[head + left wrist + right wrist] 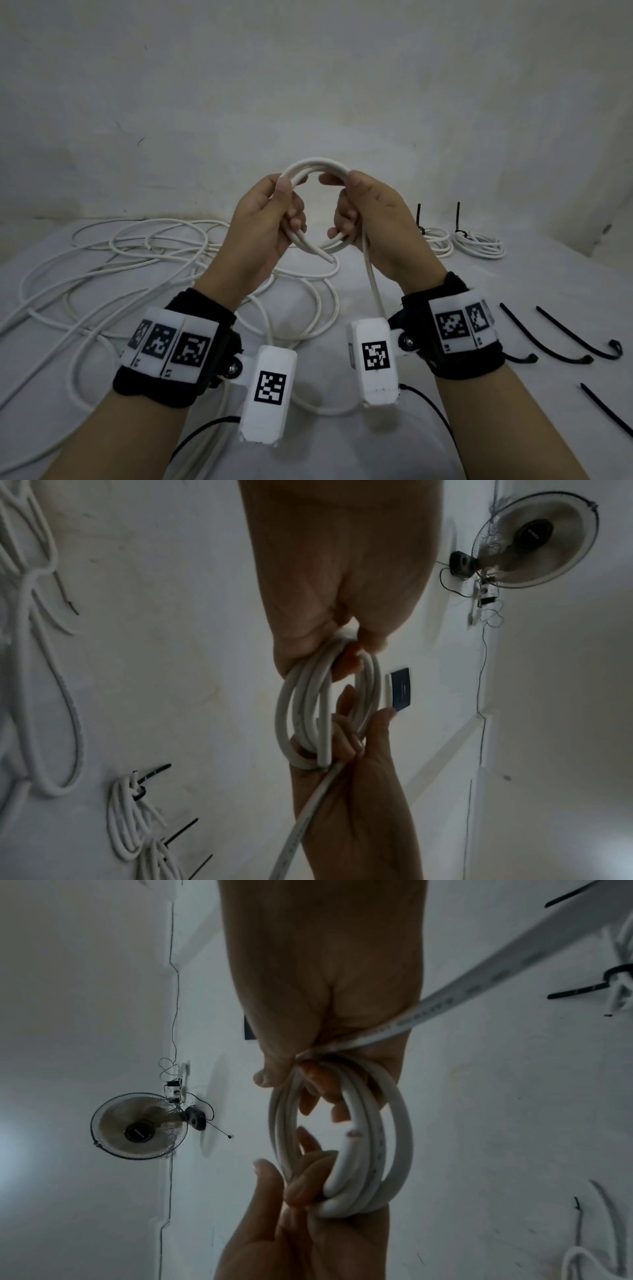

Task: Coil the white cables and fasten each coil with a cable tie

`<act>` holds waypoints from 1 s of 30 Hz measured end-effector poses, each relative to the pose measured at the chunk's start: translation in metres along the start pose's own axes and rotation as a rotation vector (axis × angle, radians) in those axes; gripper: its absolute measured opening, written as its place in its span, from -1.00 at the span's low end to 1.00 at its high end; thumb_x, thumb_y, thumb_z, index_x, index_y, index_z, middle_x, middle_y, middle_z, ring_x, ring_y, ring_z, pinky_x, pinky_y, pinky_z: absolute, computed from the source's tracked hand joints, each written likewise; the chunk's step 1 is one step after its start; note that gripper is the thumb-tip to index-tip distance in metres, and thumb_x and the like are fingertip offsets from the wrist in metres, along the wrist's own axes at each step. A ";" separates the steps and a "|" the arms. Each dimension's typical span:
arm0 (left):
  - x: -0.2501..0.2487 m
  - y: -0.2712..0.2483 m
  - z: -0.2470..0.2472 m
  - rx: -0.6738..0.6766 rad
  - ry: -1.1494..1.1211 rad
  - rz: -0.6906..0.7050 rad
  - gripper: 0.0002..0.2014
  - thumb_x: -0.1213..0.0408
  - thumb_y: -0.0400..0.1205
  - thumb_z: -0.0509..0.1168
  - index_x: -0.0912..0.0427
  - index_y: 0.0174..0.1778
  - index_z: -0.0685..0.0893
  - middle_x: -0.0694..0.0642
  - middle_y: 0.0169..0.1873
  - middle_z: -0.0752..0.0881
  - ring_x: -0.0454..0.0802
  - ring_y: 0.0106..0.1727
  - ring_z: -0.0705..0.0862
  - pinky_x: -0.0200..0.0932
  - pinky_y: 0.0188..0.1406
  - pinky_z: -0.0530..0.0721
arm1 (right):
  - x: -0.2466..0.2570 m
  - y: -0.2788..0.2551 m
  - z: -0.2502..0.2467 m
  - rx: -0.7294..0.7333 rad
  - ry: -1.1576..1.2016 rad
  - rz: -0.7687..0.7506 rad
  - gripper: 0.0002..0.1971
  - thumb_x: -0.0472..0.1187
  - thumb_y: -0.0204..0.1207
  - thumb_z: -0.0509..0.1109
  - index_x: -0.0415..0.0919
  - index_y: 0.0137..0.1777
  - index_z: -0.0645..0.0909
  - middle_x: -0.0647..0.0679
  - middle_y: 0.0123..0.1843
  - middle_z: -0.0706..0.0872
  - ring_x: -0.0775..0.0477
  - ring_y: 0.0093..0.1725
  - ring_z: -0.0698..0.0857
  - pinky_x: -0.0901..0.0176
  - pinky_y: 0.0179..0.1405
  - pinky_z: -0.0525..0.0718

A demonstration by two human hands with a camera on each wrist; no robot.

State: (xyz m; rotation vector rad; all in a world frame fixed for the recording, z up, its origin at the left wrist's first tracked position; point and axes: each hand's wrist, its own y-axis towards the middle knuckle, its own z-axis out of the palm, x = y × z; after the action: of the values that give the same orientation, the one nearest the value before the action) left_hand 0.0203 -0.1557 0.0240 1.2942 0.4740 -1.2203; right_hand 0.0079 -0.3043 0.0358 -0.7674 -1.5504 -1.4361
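White cable coil (317,164) is feeling stiff and springy; I'm gripping it with left hand (270,219) and right hand (370,216), fingers curled round opposite sides.

The round white plastic cable coil (313,171), black plastic cable ties (544,337), and black-and-white checkered wrist markers (376,355).

Head view looks down — wrist views close, facing each other, sharing coil (317,205).
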 end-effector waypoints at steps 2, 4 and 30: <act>0.001 -0.001 0.001 0.039 0.038 -0.035 -0.74 0.10 0.67 0.09 0.22 -0.02 0.56 -0.10 -0.58 0.37 -0.20 -0.54 0.39 -0.29 -0.36 0.49 | 0.001 -0.001 0.001 -0.019 0.042 0.027 -0.66 -0.04 0.71 0.10 -0.28 -0.04 0.57 0.03 -0.52 0.28 0.07 -0.56 0.37 0.19 -0.42 0.62; -0.001 -0.002 0.000 0.041 0.055 -0.040 -0.75 0.11 0.68 0.10 0.20 -0.14 0.54 -0.10 -0.59 0.33 -0.19 -0.56 0.37 -0.26 -0.36 0.48 | 0.002 -0.001 0.002 -0.003 0.075 0.079 -0.64 -0.01 0.72 0.10 -0.26 -0.14 0.52 0.01 -0.54 0.31 0.05 -0.58 0.41 0.15 -0.39 0.67; 0.034 -0.077 0.042 1.158 0.736 -0.526 -0.76 0.42 0.67 0.21 0.18 0.25 0.56 0.23 -0.12 0.77 0.03 -0.14 0.75 -0.11 0.04 0.65 | 0.042 -0.049 -0.038 -0.554 0.236 -0.053 -0.56 -0.01 0.71 0.17 -0.12 -0.41 0.29 0.08 -0.62 0.16 0.10 -0.66 0.13 0.30 -0.68 0.16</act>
State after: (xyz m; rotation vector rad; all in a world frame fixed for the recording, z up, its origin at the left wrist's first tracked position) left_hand -0.0486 -0.1930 -0.0277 2.7854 0.6812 -1.4760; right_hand -0.0469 -0.3539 0.0501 -0.8372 -1.0049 -1.9520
